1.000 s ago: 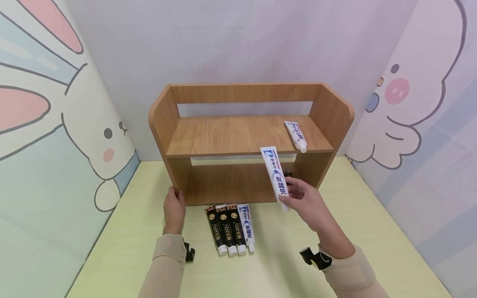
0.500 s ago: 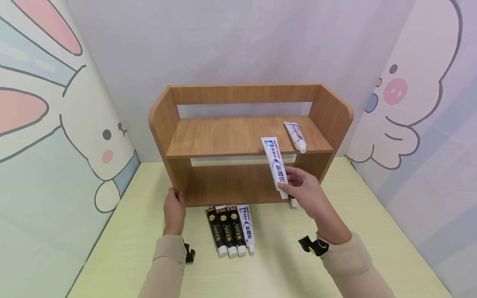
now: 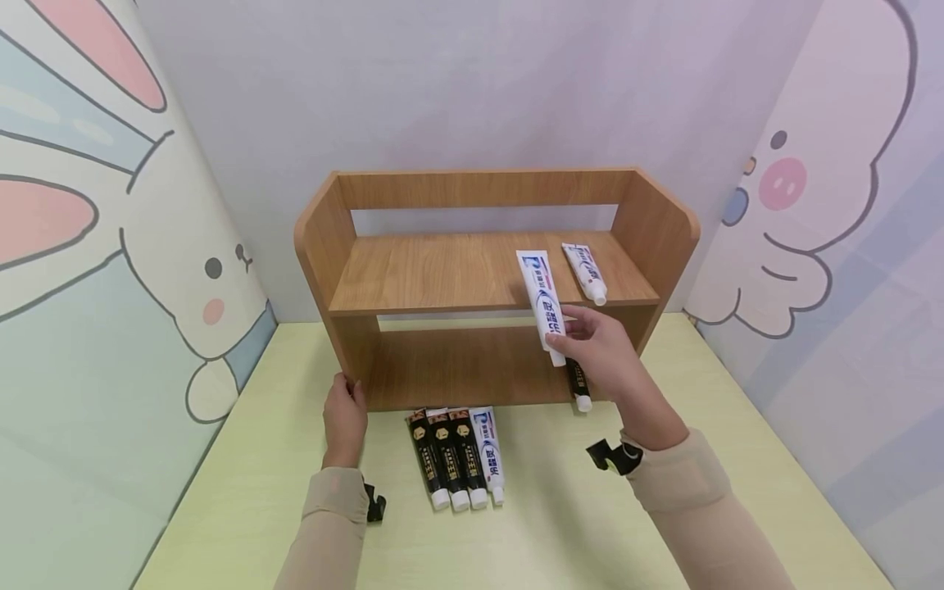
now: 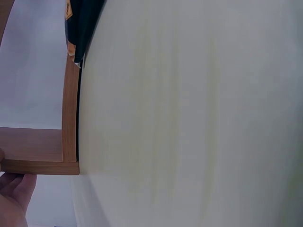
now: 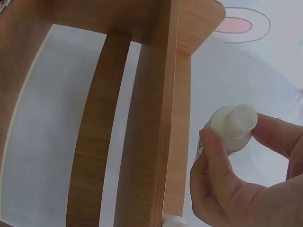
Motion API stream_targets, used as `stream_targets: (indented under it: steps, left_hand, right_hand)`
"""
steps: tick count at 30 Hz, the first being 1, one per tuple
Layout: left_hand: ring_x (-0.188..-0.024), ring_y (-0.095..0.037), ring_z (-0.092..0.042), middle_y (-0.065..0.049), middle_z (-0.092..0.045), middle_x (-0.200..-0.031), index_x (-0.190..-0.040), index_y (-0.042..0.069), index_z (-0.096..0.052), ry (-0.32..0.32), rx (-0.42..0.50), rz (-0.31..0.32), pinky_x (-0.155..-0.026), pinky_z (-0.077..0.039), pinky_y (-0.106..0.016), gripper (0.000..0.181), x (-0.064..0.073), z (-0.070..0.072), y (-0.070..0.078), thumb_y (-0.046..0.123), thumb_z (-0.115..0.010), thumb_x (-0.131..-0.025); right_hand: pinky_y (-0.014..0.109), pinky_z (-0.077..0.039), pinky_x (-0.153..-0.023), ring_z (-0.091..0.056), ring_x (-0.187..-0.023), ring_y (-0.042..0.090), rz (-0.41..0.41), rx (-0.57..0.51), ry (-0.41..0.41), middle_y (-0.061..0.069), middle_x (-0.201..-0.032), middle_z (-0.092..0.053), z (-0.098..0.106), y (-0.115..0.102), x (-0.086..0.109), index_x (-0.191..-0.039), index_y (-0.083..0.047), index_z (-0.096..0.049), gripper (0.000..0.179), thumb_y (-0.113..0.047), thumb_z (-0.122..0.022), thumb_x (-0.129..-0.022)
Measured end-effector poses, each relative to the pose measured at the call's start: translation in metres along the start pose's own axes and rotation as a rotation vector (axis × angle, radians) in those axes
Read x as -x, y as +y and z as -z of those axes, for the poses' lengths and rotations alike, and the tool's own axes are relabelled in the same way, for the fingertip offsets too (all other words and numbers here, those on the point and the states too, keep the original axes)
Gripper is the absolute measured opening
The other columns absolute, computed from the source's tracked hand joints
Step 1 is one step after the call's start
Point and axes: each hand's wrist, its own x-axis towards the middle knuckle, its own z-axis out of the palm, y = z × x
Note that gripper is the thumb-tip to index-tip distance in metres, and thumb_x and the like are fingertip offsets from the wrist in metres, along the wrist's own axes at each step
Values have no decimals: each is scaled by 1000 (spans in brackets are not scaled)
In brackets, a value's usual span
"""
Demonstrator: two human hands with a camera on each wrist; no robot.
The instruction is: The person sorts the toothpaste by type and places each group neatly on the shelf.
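Note:
A white toothpaste tube (image 3: 541, 295) with blue lettering is pinched near its cap by my right hand (image 3: 606, 351). It is raised in front of the upper board of a wooden shelf (image 3: 442, 266), cap toward me. In the right wrist view its white cap (image 5: 243, 119) sits between thumb and fingers (image 5: 220, 165). My left hand (image 3: 345, 418) grips the lower front edge of the shelf's left side panel, seen also in the left wrist view as fingers (image 4: 21, 194) around the panel (image 4: 42, 167). Another white tube (image 3: 585, 273) lies on the upper board at right.
On the table (image 3: 413, 549) before the shelf lie several black toothpaste tubes (image 3: 447, 459) and one white tube (image 3: 487, 451), side by side. A black tube (image 3: 578, 385) lies on the lower board at right, partly behind my right hand. Cartoon-printed walls surround the table.
My right hand has risen with the white toothpaste tube, from before the lower board to the upper board's level, uncovering the black tube below. The left hand has stayed on the shelf.

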Motion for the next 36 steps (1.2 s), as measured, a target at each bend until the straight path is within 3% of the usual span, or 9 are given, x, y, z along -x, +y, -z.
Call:
stream_targets:
  steps: [13, 26, 36]
  left_hand:
    - [-96, -38, -58, -24, -57, -109, -118, -4, -46, -21, 16, 12, -76, -51, -51, 23, 1, 0, -1, 13, -46, -104]
    - [-99, -40, -59, -25, -57, -113, -122, -4, -45, -14, 21, -2, -78, -51, -53, 26, -1, -2, -4, 14, -46, -104]
    - [-101, -40, -59, -25, -56, -114, -122, -4, -45, -18, 25, 1, -80, -51, -53, 26, 0, 1, -2, 14, -47, -104]
  right_hand:
    - [44, -42, -98, -45, -115, 32, -26, 1, -19, 15, -136, -47, -1, -11, -23, -148, -5, -39, 59, -20, -64, -96]
    - [36, -49, -85, -51, -106, 31, -90, 40, 14, 16, -131, -48, -1, -21, -43, -147, -8, -42, 59, -19, -66, -94]
    - [42, -47, -89, -52, -107, 31, -104, 93, 10, 18, -132, -49, -3, -28, -54, -147, -8, -42, 59, -23, -66, -95]
